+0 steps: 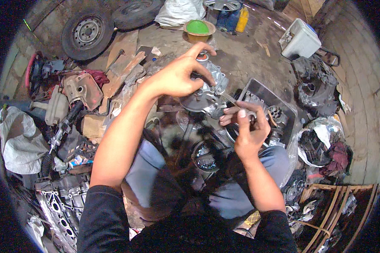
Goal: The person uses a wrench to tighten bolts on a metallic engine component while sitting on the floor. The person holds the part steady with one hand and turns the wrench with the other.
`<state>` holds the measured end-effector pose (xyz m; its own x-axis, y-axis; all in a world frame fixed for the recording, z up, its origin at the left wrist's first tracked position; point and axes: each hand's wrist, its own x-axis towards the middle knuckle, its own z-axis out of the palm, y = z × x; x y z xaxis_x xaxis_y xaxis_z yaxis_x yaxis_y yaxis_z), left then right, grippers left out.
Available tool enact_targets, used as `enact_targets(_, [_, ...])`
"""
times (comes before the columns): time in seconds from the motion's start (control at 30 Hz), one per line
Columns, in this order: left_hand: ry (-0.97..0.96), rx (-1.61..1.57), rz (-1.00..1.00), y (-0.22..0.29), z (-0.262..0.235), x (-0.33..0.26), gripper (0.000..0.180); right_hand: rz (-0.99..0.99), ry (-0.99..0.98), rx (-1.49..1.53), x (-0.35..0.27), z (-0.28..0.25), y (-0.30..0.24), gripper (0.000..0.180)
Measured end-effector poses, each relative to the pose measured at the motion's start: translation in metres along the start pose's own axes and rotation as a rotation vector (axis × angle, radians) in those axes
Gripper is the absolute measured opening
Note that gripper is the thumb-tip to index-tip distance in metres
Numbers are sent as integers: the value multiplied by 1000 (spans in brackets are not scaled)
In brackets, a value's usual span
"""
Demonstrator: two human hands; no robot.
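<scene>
In front of me stands a silver cast-metal housing [216, 80] with bolts and an orange-ringed round piece on its far end. My left hand [179, 76] reaches over its near-left side. Thumb and fingers are curved but apart, with nothing visible between them; whether the fingertips touch the metal I cannot tell. Close to the housing's right side is my right hand [251, 126], its fingers closed around a thin, light-coloured tool [229, 99] that points up and left toward the housing. The end inside the hand is hidden.
A dark tray [291, 110] of metal parts lies to the right. Further right are a blackened casing [314, 84] and a white bag [325, 126]. An engine head [59, 211] is at lower left. Wheels [88, 33], a green bowl [197, 27] and a white container [300, 39] stand farther off.
</scene>
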<state>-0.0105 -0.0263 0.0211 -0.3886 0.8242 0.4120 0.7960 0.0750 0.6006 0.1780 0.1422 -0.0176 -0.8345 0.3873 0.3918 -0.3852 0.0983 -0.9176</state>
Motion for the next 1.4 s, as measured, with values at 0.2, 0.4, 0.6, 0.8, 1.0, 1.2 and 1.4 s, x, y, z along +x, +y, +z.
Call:
enact_targets(0.2, [-5, -3, -7, 1, -2, 0, 42, -292, -241, -172, -8, 3, 8, 30])
enact_targets(0.4, [-9, -12, -8, 0, 0, 0, 42, -416, -319, -365, -7, 1, 0, 35])
enact_targets(0.6, [-11, 4, 16, -2, -1, 0, 42, -422, -341, -339, -10, 4, 6, 37])
enact_targets(0.8, [-16, -4, 7, -1, -1, 0, 42, -453, -310, -374, -9, 7, 3, 41])
enact_targets(1.0, [-8, -7, 5, -3, 0, -1, 43, -489, -325, -451, -11, 13, 9, 50])
enact_targets(1.2, [-13, -3, 0, -3, -1, -1, 42, -517, -242, -451, -21, 21, 20, 52])
enact_targets(1.4, [-15, -4, 3, -1, -1, -1, 40, -531, -240, -442, -25, 22, 30, 60])
